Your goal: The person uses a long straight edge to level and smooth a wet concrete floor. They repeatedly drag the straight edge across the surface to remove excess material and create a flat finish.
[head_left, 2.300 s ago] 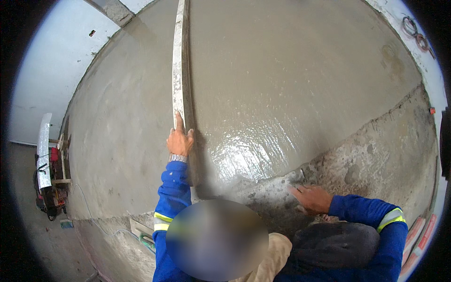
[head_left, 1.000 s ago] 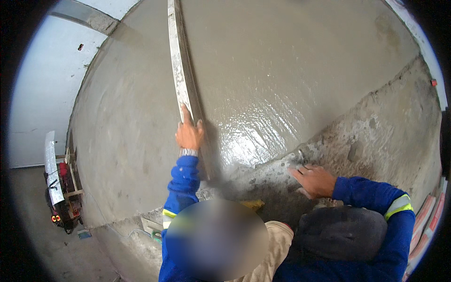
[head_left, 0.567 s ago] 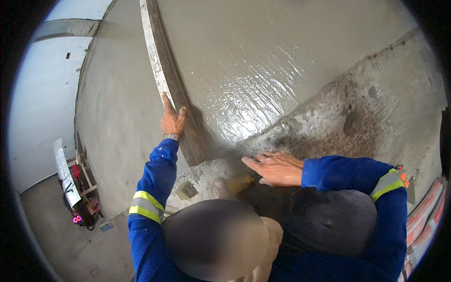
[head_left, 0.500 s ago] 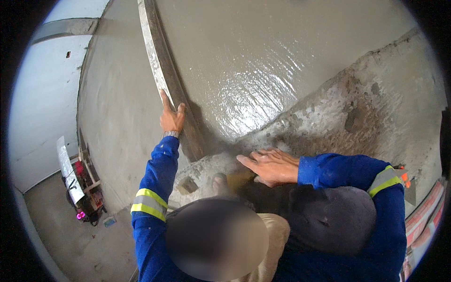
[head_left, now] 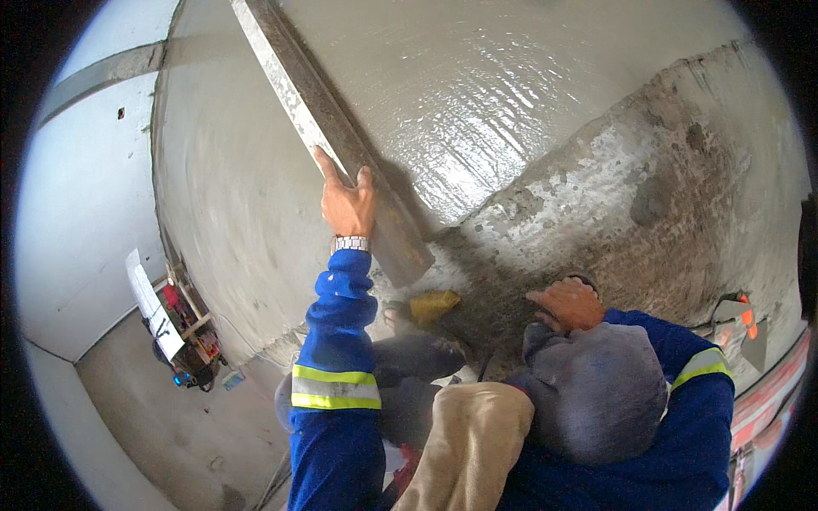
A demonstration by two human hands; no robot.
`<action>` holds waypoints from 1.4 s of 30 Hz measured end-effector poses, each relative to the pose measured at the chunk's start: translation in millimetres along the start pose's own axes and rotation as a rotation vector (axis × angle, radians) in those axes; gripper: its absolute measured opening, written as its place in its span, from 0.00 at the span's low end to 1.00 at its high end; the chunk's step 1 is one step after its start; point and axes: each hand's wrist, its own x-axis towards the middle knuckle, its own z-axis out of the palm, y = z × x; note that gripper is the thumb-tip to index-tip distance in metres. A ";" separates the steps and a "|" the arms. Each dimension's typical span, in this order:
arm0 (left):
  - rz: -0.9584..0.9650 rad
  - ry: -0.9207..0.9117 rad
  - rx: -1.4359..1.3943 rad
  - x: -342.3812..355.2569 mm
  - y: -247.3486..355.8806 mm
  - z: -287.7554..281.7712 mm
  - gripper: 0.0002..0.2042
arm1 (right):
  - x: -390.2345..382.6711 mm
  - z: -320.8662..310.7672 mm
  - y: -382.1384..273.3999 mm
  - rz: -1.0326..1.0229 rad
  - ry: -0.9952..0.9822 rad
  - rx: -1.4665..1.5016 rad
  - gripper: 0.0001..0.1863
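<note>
My left hand (head_left: 348, 204) grips a long metal straightedge (head_left: 294, 102) near its lower end, thumb and index finger spread along its pale narrow face. Mortar smears coat the bar's wider side. It lies slantwise against a wet, smoothed mortar surface (head_left: 443, 111). Close to my bent knee, my right hand (head_left: 571, 302) is curled over the rough, dark mortar (head_left: 511, 264). A dark curved edge shows by its knuckles, but what the fingers hold, if anything, is hidden. A yellow piece (head_left: 434, 305) sits between the bar's lower end and my legs.
A metal-bladed tool (head_left: 753, 341) with orange parts is at the far right, above red-and-white bags (head_left: 771, 396). At the left, a long silvery strip (head_left: 153, 307) leans over a pile of gear (head_left: 196, 358) on the floor, below a white wall (head_left: 94, 196).
My left hand and the straightedge's lower end have shifted right, tilting the bar more. My right hand has moved right toward the knee, going from stretched fingers to curled.
</note>
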 end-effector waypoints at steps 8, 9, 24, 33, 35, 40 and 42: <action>-0.009 -0.013 -0.010 7.4 86.3 14.1 0.44 | -7.5 28.9 10.2 -0.057 0.237 -0.035 0.19; -0.013 -0.018 -0.012 9.7 94.9 15.7 0.44 | -8.6 28.9 10.5 -0.049 0.240 -0.023 0.19; 0.168 -0.011 -0.267 13.0 89.2 38.5 0.41 | -7.7 24.5 16.7 -0.064 0.194 0.013 0.13; 0.104 0.008 -0.293 9.1 100.3 18.0 0.39 | -8.0 21.5 6.9 -0.066 0.131 -0.064 0.12; 0.050 -0.001 -0.224 7.7 106.3 16.4 0.38 | -8.7 47.8 15.9 -0.076 0.275 -0.062 0.13; 0.032 0.017 -0.236 8.0 106.7 15.8 0.39 | -5.5 35.0 16.1 0.036 0.026 -0.028 0.12; -0.062 -0.062 -0.252 0.1 118.1 5.5 0.40 | -8.7 57.1 15.0 0.335 -0.008 -0.067 0.13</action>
